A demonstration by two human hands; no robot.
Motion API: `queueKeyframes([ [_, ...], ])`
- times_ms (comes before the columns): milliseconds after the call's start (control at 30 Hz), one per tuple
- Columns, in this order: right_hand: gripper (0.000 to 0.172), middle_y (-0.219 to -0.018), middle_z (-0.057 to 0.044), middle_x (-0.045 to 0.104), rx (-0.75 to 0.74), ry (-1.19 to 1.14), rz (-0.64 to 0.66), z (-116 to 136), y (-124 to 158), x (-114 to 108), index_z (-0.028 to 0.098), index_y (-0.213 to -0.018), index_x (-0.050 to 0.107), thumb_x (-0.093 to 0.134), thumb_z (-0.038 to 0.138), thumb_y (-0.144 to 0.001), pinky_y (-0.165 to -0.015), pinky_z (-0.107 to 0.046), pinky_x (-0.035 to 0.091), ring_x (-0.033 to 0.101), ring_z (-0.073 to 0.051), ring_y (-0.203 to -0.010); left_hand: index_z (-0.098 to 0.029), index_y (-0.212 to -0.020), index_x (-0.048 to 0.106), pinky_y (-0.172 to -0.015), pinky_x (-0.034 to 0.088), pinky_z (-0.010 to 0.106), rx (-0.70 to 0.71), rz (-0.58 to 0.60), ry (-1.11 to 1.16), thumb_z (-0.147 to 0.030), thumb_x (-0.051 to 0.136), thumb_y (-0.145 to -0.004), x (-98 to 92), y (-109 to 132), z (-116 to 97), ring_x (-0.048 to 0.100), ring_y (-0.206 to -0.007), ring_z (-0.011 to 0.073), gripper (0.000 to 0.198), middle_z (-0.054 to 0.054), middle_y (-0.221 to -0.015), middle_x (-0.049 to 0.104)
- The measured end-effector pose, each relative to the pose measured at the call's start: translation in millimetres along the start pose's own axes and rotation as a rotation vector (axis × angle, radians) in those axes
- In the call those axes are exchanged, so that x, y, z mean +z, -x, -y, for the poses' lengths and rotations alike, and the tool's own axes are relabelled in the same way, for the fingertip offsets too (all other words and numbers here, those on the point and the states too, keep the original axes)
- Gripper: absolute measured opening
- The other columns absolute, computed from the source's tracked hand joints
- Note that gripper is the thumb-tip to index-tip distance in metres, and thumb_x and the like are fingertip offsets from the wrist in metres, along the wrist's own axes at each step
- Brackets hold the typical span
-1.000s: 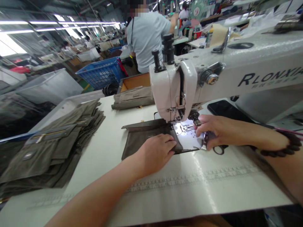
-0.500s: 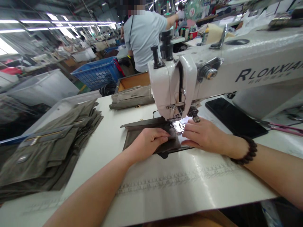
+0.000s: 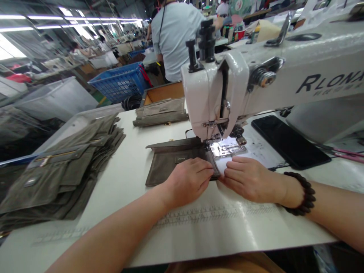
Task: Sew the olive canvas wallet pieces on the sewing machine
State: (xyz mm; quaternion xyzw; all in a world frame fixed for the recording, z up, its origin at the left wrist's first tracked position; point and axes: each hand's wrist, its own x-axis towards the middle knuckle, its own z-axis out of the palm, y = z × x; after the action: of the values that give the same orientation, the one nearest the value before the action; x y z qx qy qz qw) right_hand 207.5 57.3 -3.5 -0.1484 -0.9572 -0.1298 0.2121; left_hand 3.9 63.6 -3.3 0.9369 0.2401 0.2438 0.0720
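A folded olive-brown fabric bag piece (image 3: 162,167) with a small label lies flat on the sewing table, its right edge by the presser foot of the white sewing machine (image 3: 196,110). My left hand (image 3: 189,180) rests over the front right part of the piece, fingers closed on its edge. At the near right corner, my right hand (image 3: 251,180) has its fingers curled together, the tips at the fabric's edge. The fingertips' undersides are hidden. A lit metal needle plate (image 3: 227,148) shows just beyond my right hand.
Several similar fabric pieces are stacked (image 3: 71,167) at the left. Another folded piece (image 3: 160,112) lies behind, before an open box (image 3: 163,93). A black phone (image 3: 290,142) and pink-handled scissors (image 3: 348,153) lie right. A person (image 3: 173,38) stands beyond a blue crate (image 3: 119,83).
Both hands have moved toward me, along the fabric's right edge. My left hand has turned over flatter, uncovering the label. More of the needle plate now shows.
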Motion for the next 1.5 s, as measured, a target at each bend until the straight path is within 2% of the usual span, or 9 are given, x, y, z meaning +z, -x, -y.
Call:
queueKeyframes([
  [333,0.026,-0.057,-0.001,0.043,0.072,-0.034,0.019,-1,2,3,0.014,-0.062,0.053,0.042,0.01,-0.085,-0.053,-0.031,0.023,0.033,-0.015,-0.057,-0.008,-0.077,0.062,-0.073,0.051,0.029,0.079,0.071,-0.039,-0.011,0.043,-0.083,1.7,-5,0,0.056,-0.075,0.0163,0.02,0.007,-0.081,0.063],
  [600,0.023,-0.059,-0.001,0.043,0.085,-0.007,0.006,-2,6,2,0.014,-0.066,0.052,0.041,0.009,-0.086,-0.055,-0.031,0.026,0.034,-0.015,-0.059,-0.009,-0.078,0.062,-0.071,0.05,0.028,0.06,0.118,-0.051,-0.012,0.041,-0.084,1.8,-5,0,0.055,-0.075,0.0168,0.022,0.007,-0.082,0.063],
  [733,0.015,-0.063,-0.002,0.048,0.029,0.034,-0.018,-2,4,-1,0.01,-0.078,0.057,0.044,0.01,-0.085,-0.055,-0.03,0.029,0.039,-0.015,-0.061,-0.009,-0.079,0.062,-0.071,0.05,0.028,0.05,0.134,-0.06,-0.012,0.041,-0.084,1.9,-5,0,0.055,-0.075,0.0164,0.022,0.007,-0.083,0.062],
  [867,0.021,-0.06,-0.002,0.049,-0.044,0.083,-0.013,-2,1,-4,0.011,-0.074,0.057,0.041,0.009,-0.087,-0.053,-0.03,0.029,0.041,-0.014,-0.058,-0.01,-0.079,0.061,-0.072,0.05,0.028,0.033,0.168,-0.086,-0.012,0.04,-0.085,0.0,-7,-3,0.055,-0.077,0.0164,0.022,0.007,-0.083,0.062],
  [967,0.022,-0.06,-0.002,0.049,-0.051,0.078,-0.031,-2,0,-5,0.012,-0.073,0.057,0.04,0.009,-0.087,-0.052,-0.03,0.029,0.041,-0.014,-0.058,-0.009,-0.081,0.061,-0.072,0.052,0.028,0.032,0.144,-0.114,-0.015,0.04,-0.086,-3.4,-7,-6,0.056,-0.078,0.0167,0.022,0.008,-0.083,0.061],
  [1133,0.019,-0.059,-0.002,0.049,0.069,-0.017,-0.113,-3,1,0,0.012,-0.071,0.056,0.044,0.008,-0.085,-0.053,-0.03,0.03,0.038,-0.014,-0.057,-0.004,-0.092,0.059,-0.077,0.052,0.028,0.115,0.024,-0.266,-0.015,0.043,-0.086,-3.9,-2,-8,0.058,-0.084,0.0179,0.02,0.01,-0.088,0.062],
  [1200,0.019,-0.059,-0.002,0.049,0.107,-0.062,-0.089,-2,1,2,0.012,-0.071,0.056,0.044,0.009,-0.085,-0.053,-0.03,0.03,0.038,-0.014,-0.057,-0.004,-0.093,0.059,-0.08,0.052,0.028,0.163,-0.007,-0.321,-0.01,0.039,-0.087,-1.0,1,-8,0.058,-0.087,0.0171,0.022,0.011,-0.09,0.063],
  [1367,0.028,-0.058,-0.002,0.048,0.129,-0.062,0.096,1,0,5,0.015,-0.063,0.053,0.039,0.01,-0.087,-0.052,-0.031,0.026,0.039,-0.015,-0.056,-0.002,-0.092,0.06,-0.084,0.051,0.031,0.275,0.009,-0.373,-0.007,0.037,-0.086,5.9,5,-6,0.06,-0.09,0.0191,0.024,0.014,-0.092,0.064],
  [1500,0.028,-0.059,-0.003,0.05,0.161,-0.078,0.135,1,0,8,0.014,-0.066,0.054,0.036,0.011,-0.088,-0.052,-0.031,0.026,0.04,-0.016,-0.056,-0.001,-0.096,0.06,-0.086,0.05,0.031,0.301,0.054,-0.374,-0.007,0.036,-0.086,5.8,4,-1,0.059,-0.093,0.02,0.026,0.015,-0.097,0.063],
])
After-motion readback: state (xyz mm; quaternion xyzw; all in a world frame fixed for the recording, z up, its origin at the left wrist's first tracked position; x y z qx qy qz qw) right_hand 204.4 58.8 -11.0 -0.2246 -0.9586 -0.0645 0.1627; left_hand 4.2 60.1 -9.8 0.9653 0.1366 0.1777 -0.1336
